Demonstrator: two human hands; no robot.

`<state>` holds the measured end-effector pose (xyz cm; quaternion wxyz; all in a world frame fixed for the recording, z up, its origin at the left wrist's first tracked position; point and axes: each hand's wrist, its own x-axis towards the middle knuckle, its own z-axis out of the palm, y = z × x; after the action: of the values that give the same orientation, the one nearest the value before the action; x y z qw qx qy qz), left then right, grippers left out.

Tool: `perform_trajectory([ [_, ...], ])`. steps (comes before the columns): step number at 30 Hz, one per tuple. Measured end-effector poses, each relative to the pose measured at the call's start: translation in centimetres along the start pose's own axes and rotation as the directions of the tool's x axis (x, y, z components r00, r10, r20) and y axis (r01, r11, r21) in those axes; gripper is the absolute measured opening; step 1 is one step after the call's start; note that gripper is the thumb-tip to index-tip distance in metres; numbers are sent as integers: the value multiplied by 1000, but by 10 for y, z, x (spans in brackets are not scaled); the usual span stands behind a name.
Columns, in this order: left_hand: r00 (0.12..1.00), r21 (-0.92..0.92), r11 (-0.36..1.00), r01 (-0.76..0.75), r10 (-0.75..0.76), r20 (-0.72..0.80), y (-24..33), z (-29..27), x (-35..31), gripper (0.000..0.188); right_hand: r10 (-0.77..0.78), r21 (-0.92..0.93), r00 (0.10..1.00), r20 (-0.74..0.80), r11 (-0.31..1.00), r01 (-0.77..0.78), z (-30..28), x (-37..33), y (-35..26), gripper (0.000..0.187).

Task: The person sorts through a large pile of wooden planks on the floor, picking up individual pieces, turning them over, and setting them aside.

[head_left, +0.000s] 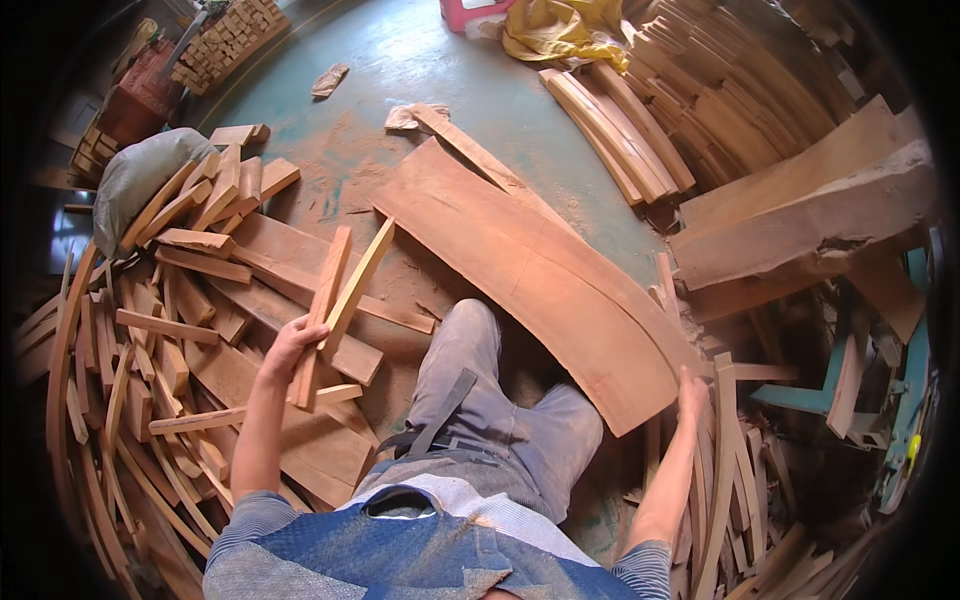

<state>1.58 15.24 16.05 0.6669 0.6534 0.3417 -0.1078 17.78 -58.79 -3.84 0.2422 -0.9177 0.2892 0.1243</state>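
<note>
My left hand [290, 348] is closed around two short wooden sticks held side by side. One stick [325, 290] is reddish and stands nearly upright; the other stick [362, 280] is paler and leans right, its far end by the left edge of a wide board. This wide wooden board [530, 270] lies slanting across in front of my knees, with a faint curved line along it. At its near right end, my right hand [692, 395] grips the edge, the fingertips partly hidden.
Heaped offcuts [200, 330] crowd my left side beside a grey sack [150, 180]. Curved wood pieces [740, 90] are stacked at the far right, near a yellow sheet [565, 30]. A thick rough plank [820, 210] juts in at right, above loose strips [720, 480]. Sawdust covers the green floor [400, 75].
</note>
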Motion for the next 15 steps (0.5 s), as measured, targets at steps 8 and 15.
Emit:
perform_trajectory([
  [8,881,-387,922,20,167,443,35,221,48,54,-352,871,894,277,486,-79,-27,-124,-152,43],
  [15,575,-225,974,-30,201,793,47,352,31,69,-497,964,847,190,-71,-258,-36,-158,-228,50],
])
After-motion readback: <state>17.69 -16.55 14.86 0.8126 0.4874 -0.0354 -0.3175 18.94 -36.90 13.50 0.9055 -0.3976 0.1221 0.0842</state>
